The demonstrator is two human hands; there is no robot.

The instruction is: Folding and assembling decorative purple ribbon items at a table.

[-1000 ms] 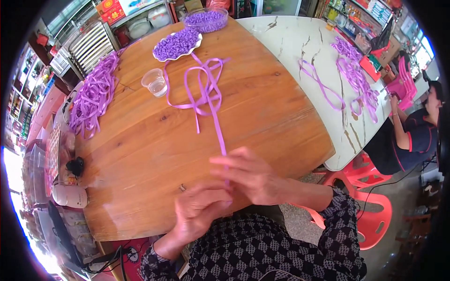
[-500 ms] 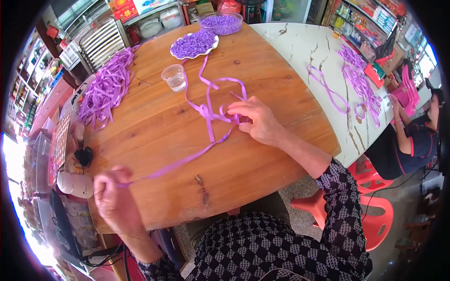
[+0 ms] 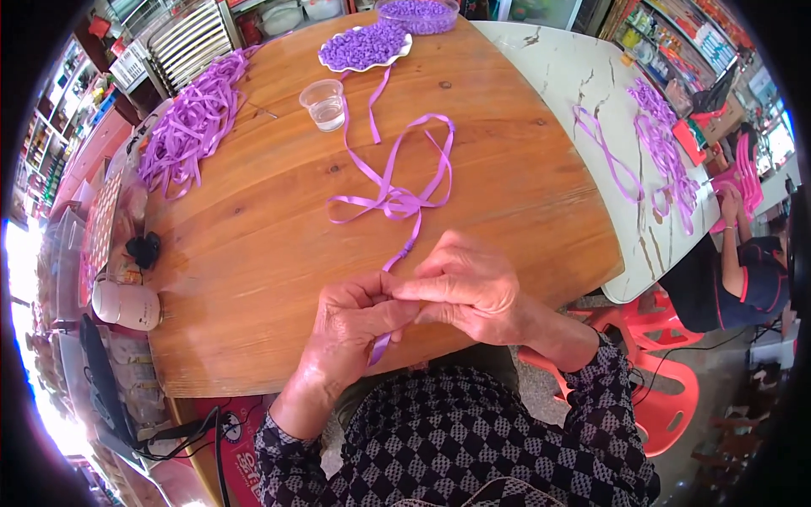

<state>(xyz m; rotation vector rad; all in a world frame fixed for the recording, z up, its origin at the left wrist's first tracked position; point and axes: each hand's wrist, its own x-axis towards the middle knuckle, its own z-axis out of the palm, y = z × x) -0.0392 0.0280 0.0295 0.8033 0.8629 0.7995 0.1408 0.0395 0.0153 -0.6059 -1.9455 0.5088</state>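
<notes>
Purple satin ribbon is pinched between both hands, left hand and right hand pressed together, slack looped loosely across the round wooden table so it feeds freely.

We only get one head view, looking steeply down, close over our hands at the wooden table's near edge.

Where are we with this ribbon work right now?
Done: purple pieces fill the white plate. In hand: left hand and right hand pinch one end of the purple ribbon together. Left: its long looped length lies loose, and the ribbon pile waits.
</notes>
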